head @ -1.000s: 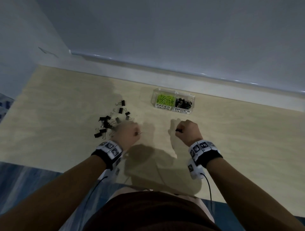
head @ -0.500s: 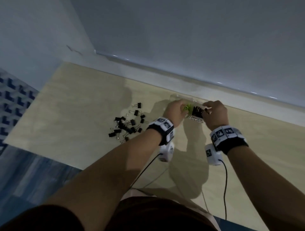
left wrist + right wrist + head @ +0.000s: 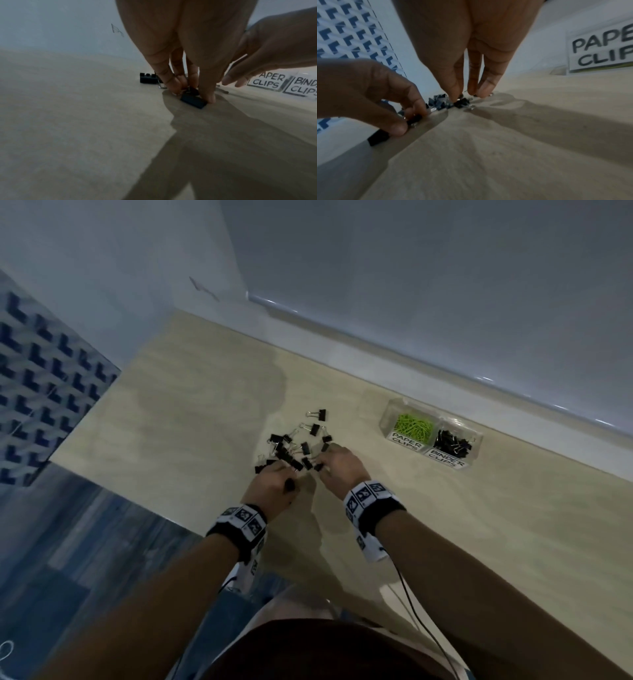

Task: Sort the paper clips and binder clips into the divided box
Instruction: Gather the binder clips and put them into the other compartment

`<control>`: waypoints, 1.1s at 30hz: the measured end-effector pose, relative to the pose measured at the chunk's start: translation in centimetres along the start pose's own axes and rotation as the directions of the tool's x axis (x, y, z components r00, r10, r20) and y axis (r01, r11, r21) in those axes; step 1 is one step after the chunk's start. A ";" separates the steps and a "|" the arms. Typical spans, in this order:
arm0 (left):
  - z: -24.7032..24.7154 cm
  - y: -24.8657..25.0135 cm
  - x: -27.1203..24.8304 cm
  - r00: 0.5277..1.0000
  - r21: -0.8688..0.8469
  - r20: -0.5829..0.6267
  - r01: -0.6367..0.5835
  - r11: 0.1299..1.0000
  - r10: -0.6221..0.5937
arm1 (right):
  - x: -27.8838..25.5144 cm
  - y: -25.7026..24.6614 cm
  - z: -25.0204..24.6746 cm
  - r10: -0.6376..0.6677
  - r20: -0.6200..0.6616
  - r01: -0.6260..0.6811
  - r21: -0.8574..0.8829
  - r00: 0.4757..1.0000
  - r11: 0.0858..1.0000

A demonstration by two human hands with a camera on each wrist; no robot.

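Both hands are down in the loose binder clips (image 3: pixel 297 445), grabbing from the near edge since that's closest. Left hand (image 3: pixel 272 487) pinches a binder clip (image 3: pixel 193 99), right hand (image 3: pixel 342 465) pinches another clip (image 3: pixel 460 103), probably bound for the far-right divided box (image 3: pixel 388 419)

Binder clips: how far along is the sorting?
Done: green paper clips fill the divided box's left compartment; a batch of black clips sits in the right. In hand: left hand pinches a binder clip; right hand fingers another. Left: the loose binder clip pile on the table.
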State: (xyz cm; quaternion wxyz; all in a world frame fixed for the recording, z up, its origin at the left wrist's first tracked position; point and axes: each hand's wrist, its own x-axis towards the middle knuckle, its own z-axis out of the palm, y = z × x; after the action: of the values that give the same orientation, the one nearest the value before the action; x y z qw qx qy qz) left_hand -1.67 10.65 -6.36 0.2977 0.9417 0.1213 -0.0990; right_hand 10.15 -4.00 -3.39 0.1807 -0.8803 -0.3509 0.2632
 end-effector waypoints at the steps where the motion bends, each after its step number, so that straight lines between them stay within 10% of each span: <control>1: 0.2 0.1 0.0 1.000 -0.004 0.010 -0.005 1.000 0.005 | 0.2 -0.2 0.4 0.004 0.007 -0.004 -0.015 1.000 1.000; 13: -0.4 0.7 -1.2 0.980 0.033 0.181 -0.095 0.995 0.088 | -0.3 0.7 -0.2 0.010 -0.144 -0.014 -0.023 0.989 1.000; 25: -1.4 3.4 -0.1 0.971 0.128 0.218 0.074 0.989 -0.101 | 2.2 -0.9 -1.2 0.014 0.039 0.001 -0.346 0.999 0.938; 33: -1.7 4.5 1.6 0.956 0.195 0.290 -0.008 0.981 -0.050 | -1.6 3.8 -1.9 0.087 -0.062 -0.096 -0.162 0.994 0.982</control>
State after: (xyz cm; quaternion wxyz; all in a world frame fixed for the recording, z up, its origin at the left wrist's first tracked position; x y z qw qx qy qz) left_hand 1.36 8.33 -2.99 0.2182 0.9398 0.0756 -0.2520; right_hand 12.31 -8.01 -3.31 0.1048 -0.9143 -0.3256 0.2172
